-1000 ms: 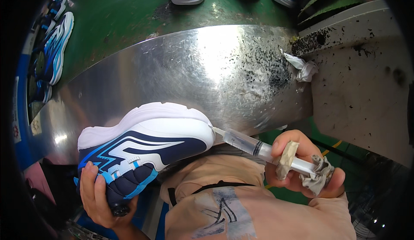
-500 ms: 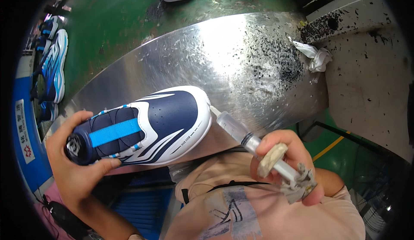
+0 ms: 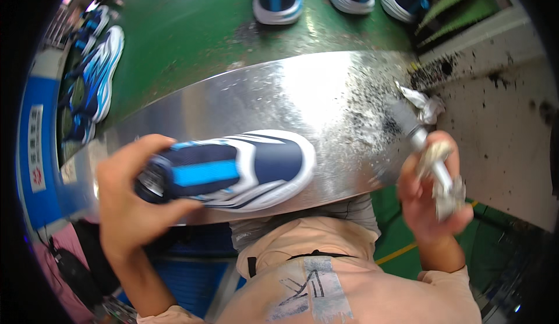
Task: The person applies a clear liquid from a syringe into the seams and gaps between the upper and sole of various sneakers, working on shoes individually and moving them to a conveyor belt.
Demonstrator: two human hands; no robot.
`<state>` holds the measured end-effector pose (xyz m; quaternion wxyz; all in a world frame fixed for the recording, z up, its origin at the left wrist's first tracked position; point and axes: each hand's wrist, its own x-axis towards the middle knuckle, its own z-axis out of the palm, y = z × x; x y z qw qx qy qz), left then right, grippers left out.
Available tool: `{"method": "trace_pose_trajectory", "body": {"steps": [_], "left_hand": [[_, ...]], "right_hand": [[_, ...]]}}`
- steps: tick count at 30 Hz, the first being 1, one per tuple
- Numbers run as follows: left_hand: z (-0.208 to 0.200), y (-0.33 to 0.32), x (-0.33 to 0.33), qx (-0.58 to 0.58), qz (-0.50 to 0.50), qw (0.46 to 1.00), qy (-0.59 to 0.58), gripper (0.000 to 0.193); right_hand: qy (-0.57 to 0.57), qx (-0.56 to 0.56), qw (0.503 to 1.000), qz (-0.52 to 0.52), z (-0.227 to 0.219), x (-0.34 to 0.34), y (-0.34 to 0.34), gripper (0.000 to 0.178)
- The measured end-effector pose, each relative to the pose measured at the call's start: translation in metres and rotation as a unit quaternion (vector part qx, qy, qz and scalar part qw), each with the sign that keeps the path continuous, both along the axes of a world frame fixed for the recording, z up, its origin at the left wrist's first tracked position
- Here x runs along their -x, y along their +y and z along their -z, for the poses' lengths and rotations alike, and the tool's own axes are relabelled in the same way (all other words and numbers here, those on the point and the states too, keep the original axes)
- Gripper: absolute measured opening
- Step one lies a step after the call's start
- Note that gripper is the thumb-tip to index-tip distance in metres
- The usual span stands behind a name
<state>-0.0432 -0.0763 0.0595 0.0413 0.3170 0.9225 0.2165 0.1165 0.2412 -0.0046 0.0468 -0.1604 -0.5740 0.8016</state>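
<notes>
My left hand [image 3: 131, 193] grips the heel end of a dark blue and white sneaker [image 3: 279, 160] with a bright blue strap along its top. Its toe points right, over the metal plate [image 3: 204, 105]. Off to the right, my right hand [image 3: 434, 190] is closed round a syringe [image 3: 420, 137] with a clear barrel and white plunger. Dirty pale wrapping covers the syringe's flange and plunger end. The barrel's front is smeared by motion, and its tip does not show clearly. Syringe and shoe are well apart.
Crumpled white tissue [image 3: 430, 107] lies at the plate's right end, beside a stained pale panel [image 3: 483, 97]. More sneakers [image 3: 278, 1] stand on the green surface [image 3: 192, 44] beyond, and others [image 3: 105, 73] line the left side. Black residue spots the plate's right part.
The syringe, which had its tip at the shoe's toe edge, has moved away to the right with my right hand. The sneaker and my left hand sit further right in view, which has also shifted.
</notes>
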Motion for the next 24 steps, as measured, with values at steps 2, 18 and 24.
{"method": "trace_pose_trajectory", "body": {"steps": [2, 18, 24], "left_hand": [[0.010, 0.010, -0.025, -0.026, 0.071, 0.991, 0.107, 0.054], [0.048, 0.069, -0.099, -0.188, 0.185, 0.942, 0.207, 0.013], [0.055, 0.062, -0.097, -0.184, 0.208, 0.927, 0.253, 0.012]], "right_hand": [[-0.062, -0.106, 0.992, 0.021, -0.002, 0.007, 0.020, 0.104], [-0.007, -0.238, 0.912, -0.335, 0.003, 0.150, -0.091, 0.068], [0.001, -0.316, 0.878, -0.359, -0.001, 0.155, -0.098, 0.066]]}}
